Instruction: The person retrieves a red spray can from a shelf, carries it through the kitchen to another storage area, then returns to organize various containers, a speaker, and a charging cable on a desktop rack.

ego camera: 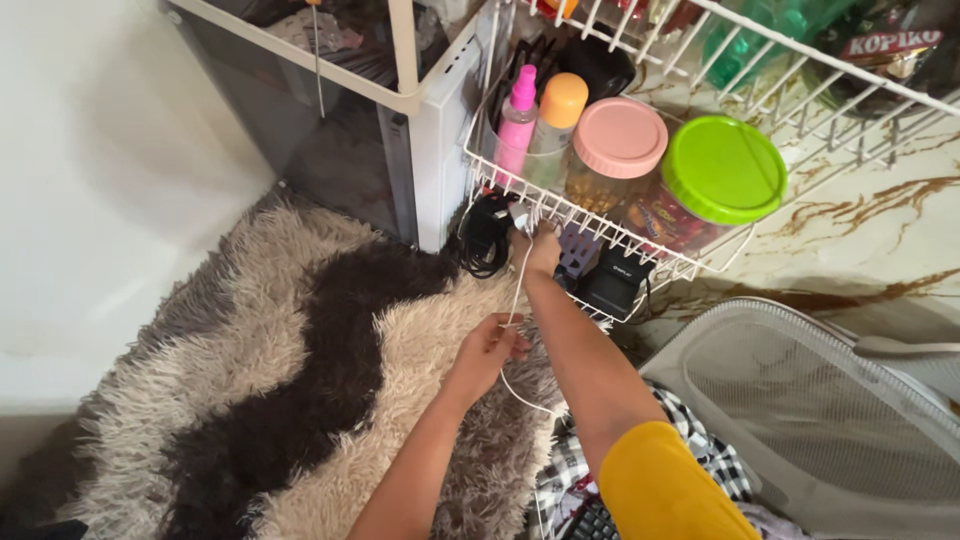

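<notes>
1. Head view, cable: a thin white cable (517, 300) runs with its long axis near-to-far, from a slack loop low beside the right forearm up to the near rim of the white wire basket (560, 212).
2. Head view, right hand (543, 250): the farther of the two, it sits at the far end of the cable, up against the basket's underside. The arm is stretched almost straight, yellow sleeve (665, 485) at the near edge. The fingers are curled at the rim; whether they pinch the cable or a plug there I cannot tell.
3. Head view, left hand (490, 348): nearer, over the shaggy rug (300, 380), fingers closed in a pinch on the cable's middle stretch, wrist bent inward.
4. Head view, surroundings: a bundle of black cord (486, 235) hangs just left of the right hand; a black adapter (612, 283) lies just right of it. Lidded jars and bottles stand in the basket above.
</notes>
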